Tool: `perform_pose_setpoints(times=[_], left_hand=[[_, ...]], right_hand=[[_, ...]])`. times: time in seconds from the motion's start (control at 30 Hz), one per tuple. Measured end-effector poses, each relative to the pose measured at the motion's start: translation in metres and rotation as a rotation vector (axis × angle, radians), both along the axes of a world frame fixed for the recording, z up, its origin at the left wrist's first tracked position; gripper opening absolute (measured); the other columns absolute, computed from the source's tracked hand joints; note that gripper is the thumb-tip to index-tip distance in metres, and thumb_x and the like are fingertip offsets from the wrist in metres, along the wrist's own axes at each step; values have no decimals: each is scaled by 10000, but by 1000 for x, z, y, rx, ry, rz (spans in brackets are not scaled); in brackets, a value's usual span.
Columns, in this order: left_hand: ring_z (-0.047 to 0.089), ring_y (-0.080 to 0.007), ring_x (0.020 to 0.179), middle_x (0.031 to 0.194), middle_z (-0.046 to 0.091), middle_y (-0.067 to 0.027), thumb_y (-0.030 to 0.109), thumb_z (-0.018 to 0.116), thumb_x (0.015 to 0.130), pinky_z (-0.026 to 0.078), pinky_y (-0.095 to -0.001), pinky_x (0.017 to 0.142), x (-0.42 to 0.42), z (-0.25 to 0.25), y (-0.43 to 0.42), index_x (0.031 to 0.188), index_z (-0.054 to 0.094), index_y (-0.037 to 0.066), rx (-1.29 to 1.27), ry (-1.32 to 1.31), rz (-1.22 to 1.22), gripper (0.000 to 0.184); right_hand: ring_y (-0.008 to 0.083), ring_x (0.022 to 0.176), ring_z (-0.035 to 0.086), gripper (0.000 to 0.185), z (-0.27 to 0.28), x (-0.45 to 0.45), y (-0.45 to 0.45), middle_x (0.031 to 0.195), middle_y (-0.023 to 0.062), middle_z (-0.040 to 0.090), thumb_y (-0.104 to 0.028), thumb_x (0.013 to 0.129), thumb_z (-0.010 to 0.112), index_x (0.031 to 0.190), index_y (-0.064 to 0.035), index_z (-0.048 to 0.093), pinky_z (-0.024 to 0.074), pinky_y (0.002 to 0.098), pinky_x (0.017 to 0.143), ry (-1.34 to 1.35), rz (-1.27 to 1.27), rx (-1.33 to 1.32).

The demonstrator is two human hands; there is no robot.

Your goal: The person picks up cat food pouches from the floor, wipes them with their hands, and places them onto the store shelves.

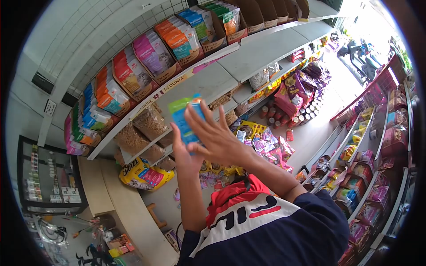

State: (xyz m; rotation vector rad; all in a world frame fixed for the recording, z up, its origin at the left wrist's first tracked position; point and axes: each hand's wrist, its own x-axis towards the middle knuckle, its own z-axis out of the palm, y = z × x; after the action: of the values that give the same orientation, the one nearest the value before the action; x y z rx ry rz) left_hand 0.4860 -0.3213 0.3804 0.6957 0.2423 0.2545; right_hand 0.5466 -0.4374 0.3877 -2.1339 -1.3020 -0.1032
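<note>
A blue and green pouch [188, 119] is held up in front of my chest, its print smeared by motion. My left hand [185, 153] is closed on it from behind, the thumb showing along its left edge. Across the pouch's front lies my right hand [219, 137], flat, with fingers spread; it hides much of the pouch. Just beyond both hands is a grey shelf [202, 91], and above it stands a row of open display boxes with cat food pouches [153, 55].
Clear bags of kibble [148, 122] fill a lower shelf. On the floor are a yellow bag [146, 175], scattered pink packets [270, 148], tins [301, 116] and purple bags [306, 84]. Stocked shelves [361, 199] line the right; a wooden counter [128, 213] stands at left.
</note>
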Motion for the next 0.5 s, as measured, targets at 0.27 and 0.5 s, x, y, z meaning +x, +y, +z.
perform_pose_setpoints(times=[0.27,0.5], left_hand=[[487,-309,1304,1419,492,-163,595,297,1011,383,-478,1097,9,-40,-18,1415,411,38,-90,86,-75,698],[439,-308,1348,1451,471,-125,627,266,999,315,-462,1146,12,-35,-7,1461,355,36,-151,-73,-136,756]], right_hand=[[369,1503,20,810,-22,-7,-10,1610,235,78,-558,1004,333,1534,23,137,-14,589,1161,-10,-258,-33],[365,1502,53,795,-35,-23,-3,1597,272,76,-530,1016,319,1530,41,113,26,532,1183,153,-125,50]])
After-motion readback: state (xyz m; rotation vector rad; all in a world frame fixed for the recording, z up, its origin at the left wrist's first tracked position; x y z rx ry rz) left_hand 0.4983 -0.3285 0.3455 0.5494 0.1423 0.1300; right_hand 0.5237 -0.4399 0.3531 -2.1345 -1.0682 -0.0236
